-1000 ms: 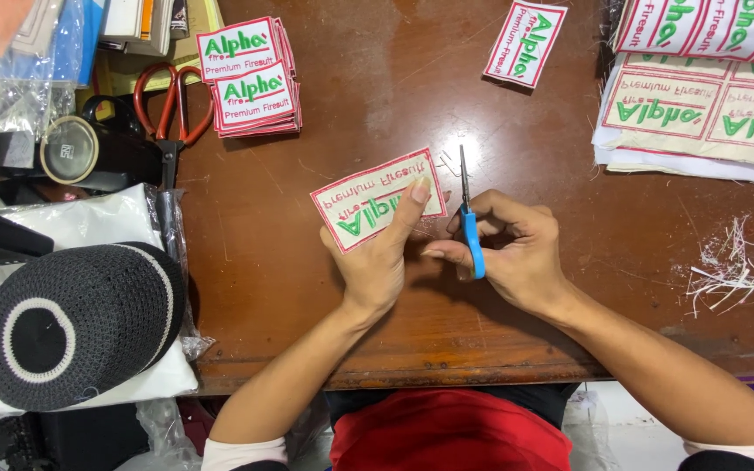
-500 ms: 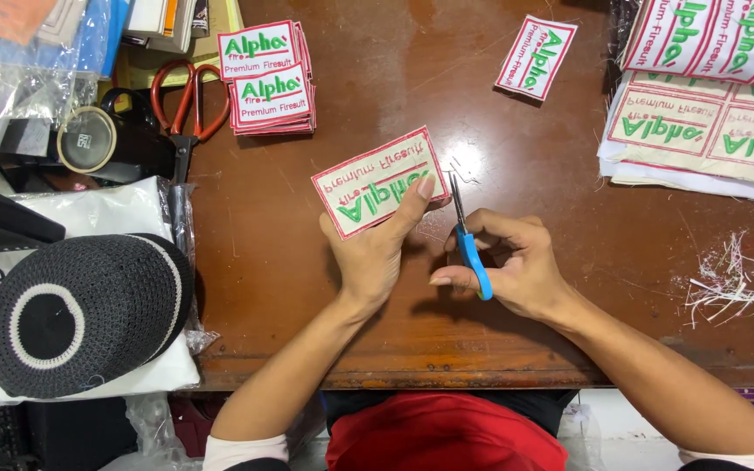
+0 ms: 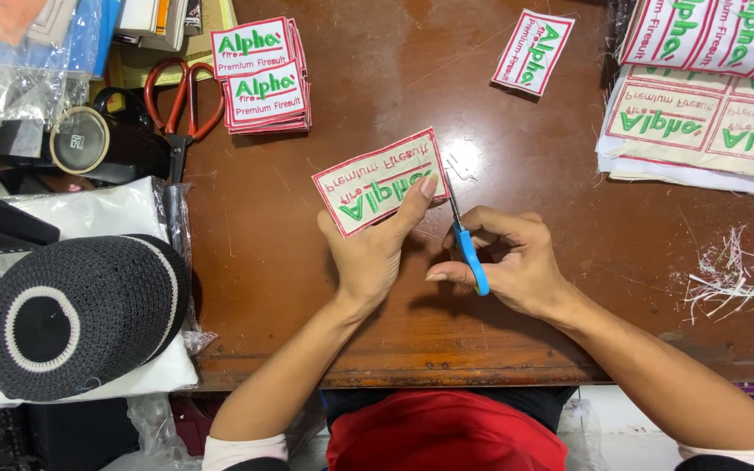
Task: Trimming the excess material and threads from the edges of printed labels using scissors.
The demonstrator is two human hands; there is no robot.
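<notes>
Nearest to us, at the near edge of the brown wooden desk (image 3: pixel 246 288), our left hand (image 3: pixel 368 253) pinches an embroidered patch (image 3: pixel 377 181), thumb under and fingers curled over its near right corner, so the patch lies tilted on the desk just beyond the hand with its right edge turned toward the blades. Our right hand (image 3: pixel 517 262) is closed around the blue handle of small thread snips (image 3: pixel 464 235), whose metal tips point far and meet that right edge of the patch; holding it this way seems to keep the border steady and exposed for trimming. The patch is a white rectangle with a red stitched border and green and red lettering. At the near left sits a black knitted cap (image 3: pixel 80 314) with a white ring, resting on a clear-bagged white cloth. To the near right lies a small heap of white thread clippings (image 3: pixel 735 275), well apart from the hands. Farther off, left of centre, a neat stack of finished patches (image 3: pixel 259 77) of the same white, red and green sits beside red-handled scissors (image 3: pixel 183 96) and a roll of tape (image 3: pixel 80 139). One single patch (image 3: pixel 534 51) lies alone at the far middle. At the far right, uncut sheets of patches (image 3: pixel 700 122) are piled, overlapping.
</notes>
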